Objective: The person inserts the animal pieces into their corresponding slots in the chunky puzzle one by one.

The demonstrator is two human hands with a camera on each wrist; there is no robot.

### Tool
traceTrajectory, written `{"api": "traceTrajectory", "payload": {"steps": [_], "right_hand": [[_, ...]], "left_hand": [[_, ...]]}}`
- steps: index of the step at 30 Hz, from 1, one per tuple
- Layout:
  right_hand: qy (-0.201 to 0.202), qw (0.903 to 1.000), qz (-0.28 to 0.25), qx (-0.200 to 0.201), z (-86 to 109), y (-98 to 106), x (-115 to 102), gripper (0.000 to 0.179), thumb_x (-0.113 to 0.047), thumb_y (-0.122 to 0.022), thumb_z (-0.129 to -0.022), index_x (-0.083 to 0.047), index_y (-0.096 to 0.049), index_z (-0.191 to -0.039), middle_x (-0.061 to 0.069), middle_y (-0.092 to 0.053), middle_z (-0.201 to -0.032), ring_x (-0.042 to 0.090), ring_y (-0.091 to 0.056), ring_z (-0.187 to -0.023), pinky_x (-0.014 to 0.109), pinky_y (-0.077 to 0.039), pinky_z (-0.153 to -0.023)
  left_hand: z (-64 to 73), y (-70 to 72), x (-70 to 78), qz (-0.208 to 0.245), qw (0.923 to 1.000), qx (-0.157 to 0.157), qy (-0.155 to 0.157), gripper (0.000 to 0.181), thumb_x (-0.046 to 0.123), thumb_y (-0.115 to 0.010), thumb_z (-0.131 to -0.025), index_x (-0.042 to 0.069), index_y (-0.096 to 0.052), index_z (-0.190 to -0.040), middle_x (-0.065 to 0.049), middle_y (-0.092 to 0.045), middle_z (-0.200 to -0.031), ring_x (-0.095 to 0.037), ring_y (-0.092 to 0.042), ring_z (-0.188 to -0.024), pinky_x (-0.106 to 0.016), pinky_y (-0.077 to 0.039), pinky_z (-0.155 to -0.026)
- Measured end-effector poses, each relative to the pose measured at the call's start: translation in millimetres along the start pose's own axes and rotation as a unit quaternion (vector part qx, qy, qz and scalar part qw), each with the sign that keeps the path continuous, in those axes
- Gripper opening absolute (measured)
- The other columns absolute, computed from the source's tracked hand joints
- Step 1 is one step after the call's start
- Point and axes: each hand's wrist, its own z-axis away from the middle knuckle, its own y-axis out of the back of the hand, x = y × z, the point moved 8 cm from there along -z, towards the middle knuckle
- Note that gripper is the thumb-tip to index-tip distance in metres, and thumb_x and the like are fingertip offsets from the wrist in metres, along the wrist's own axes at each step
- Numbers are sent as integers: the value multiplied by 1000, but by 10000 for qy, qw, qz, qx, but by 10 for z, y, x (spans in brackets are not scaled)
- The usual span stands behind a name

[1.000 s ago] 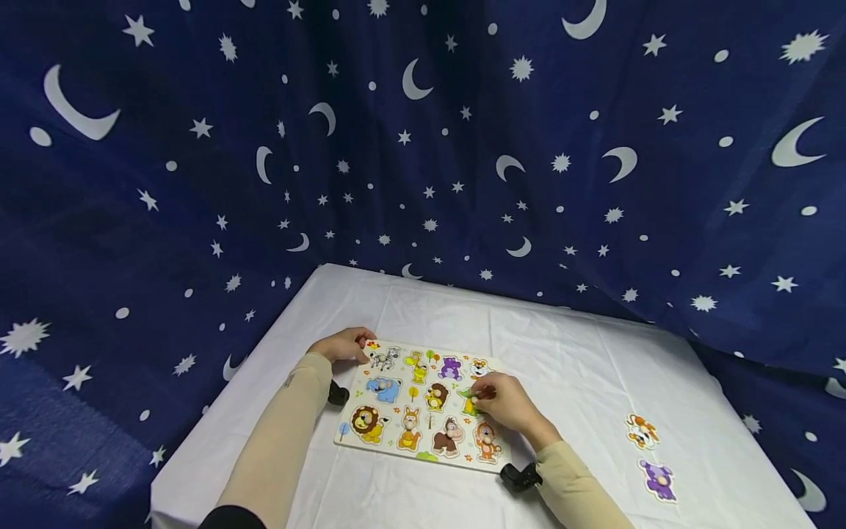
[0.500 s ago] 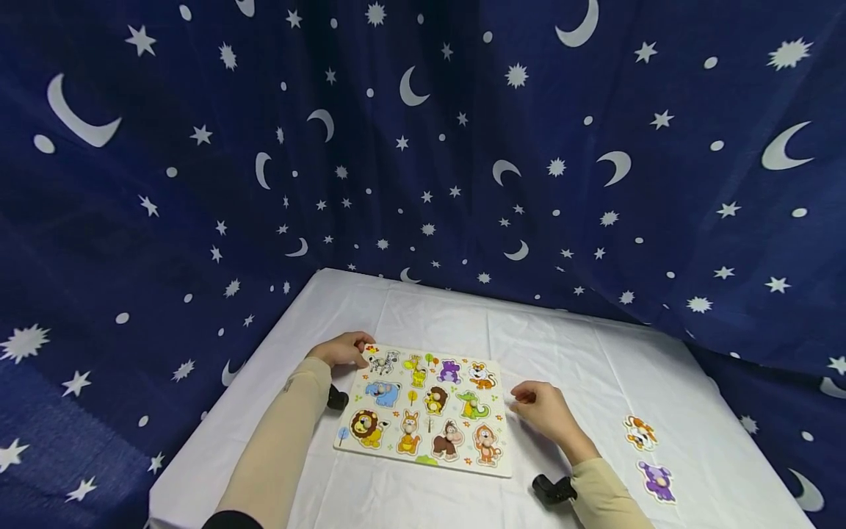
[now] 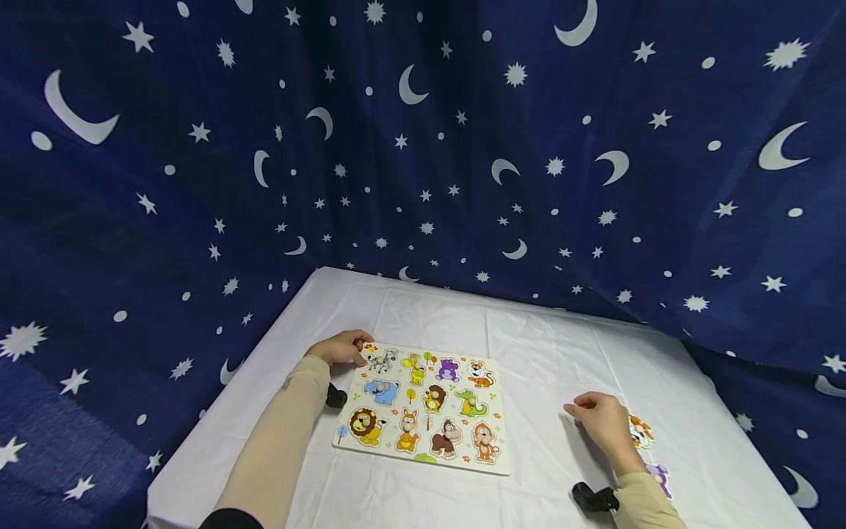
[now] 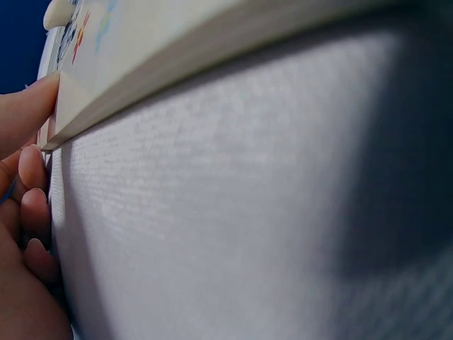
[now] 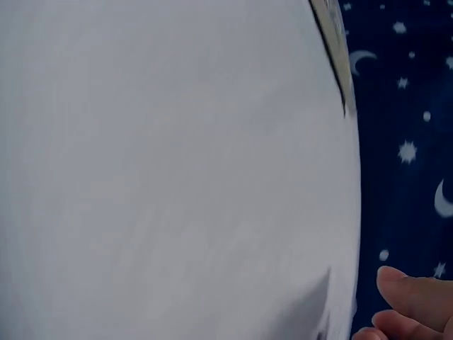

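Note:
My left hand grips the far left corner of a wooden animal peg puzzle board, thumb at the board's edge and fingers curled beside it. In the left wrist view the thumb presses the board's corner. Zebra, elephant, lion and other animals show on the board, among them a crocodile with a knob. To the board's right, my right hand is over the cloth with relaxed fingers, holding nothing. It partly hides a loose tiger piece; the wrist and sleeve partly cover a purple animal piece.
A white cloth covers the table. Dark blue curtains with moons and stars hang behind and at the sides. Black wrist cameras sit on both wrists.
My right hand has let go of the crocodile piece, now lying in the board, and moved right toward the loose pieces. My left hand stays at the corner.

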Motion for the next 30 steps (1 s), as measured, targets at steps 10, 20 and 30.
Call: {"api": "traceTrajectory", "payload": {"steps": [10,20,30], "right_hand": [[-576,9964,186,590,36,324,436,24,-23,-75,-86,1,-74,-80,5,-69,-65,16,-56,-62,31,-40,-61],[-1061,9887,389,984,34,609,806,31,-21,-70,-86,10,-71,-83,19,-69,-71,40,-60,-74,46,-38,-70],[-1263,9882,484,713,57,568,991,35,-25,-70,-87,9,-71,-79,15,-67,-65,37,-59,-71,44,-39,-68]], "left_hand": [[-3,-38,-16,-22,10000,-58,-78,49,-7,-73,-80,-1,-56,-126,-4,-40,-92,-19,-41,-91,-32,-32,-83],[-6,21,70,-91,9999,-106,-90,50,-6,-72,-81,0,-56,-128,-5,-38,-94,-20,-40,-94,-35,-30,-85],[4,-16,21,38,10000,9,67,49,-7,-72,-79,0,-57,-126,-3,-42,-93,-18,-41,-94,-32,-32,-84]]}}
